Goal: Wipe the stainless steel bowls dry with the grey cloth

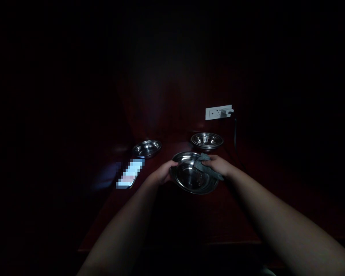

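Steel bowl [189, 176] between the two hands, mouth up and leaning toward us! Left hand [164, 172] has its rim, thumb over the lip, fingers closed in around the outside, largely hidden. Over on the right hand [220, 165], the grip is closed on a grey cloth [201, 164], thumb pinning it against the wall; whether those fingers also catch the rim, I can't tell. Looks like a wipe, and it calls for firm, even pressure, cloth spread flat, left fingers turning the bowl so no patch gets missed. Beneath the fingers, dark red table [232, 222]. Out beyond the left fingertips, a glowing, blurred screen [131, 172], then another bowl [147, 147]. Past the right fingers, stacked bowls [207, 141], and farthest, a wall socket [212, 113].
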The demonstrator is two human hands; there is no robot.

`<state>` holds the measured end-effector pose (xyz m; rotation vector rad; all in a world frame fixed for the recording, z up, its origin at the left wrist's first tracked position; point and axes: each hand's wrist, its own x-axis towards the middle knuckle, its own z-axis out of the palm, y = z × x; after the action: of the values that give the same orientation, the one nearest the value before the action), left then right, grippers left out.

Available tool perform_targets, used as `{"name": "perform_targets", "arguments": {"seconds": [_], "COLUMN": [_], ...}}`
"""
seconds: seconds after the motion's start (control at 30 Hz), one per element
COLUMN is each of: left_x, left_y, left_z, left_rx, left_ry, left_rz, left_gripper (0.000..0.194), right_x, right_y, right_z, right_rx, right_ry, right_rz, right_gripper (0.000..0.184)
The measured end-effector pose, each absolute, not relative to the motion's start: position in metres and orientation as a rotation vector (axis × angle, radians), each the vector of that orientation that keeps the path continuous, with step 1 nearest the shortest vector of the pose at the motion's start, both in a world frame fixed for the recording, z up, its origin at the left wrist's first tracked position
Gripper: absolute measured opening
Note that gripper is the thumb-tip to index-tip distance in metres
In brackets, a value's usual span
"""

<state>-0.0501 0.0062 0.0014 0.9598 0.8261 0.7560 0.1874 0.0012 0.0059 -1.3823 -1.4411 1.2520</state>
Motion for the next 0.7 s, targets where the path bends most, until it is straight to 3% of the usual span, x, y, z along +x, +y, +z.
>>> {"name": "perform_targets", "arguments": {"seconds": [0.4, 0.7], "left_x": [-0.0427, -0.0409], "left_y": [0.0017, 0.0036], "left_z": [0.0039, 0.0041], "left_rx": [0.951, 0.944], "left_ry": [0.842, 0.869], "left_rz": [0.800, 0.818], "left_gripper": [0.025, 0.028], "right_x": [0.1886, 0.1875], "right_y": [0.0078, 0.0028], "right_z": [-0.0004, 0.0059], "right_rx": [-1.485, -1.469], "right_ry": [-1.403, -1.395], "right_rz": [1.108, 1.179], "right_gripper": [0.016, 0.020]}}
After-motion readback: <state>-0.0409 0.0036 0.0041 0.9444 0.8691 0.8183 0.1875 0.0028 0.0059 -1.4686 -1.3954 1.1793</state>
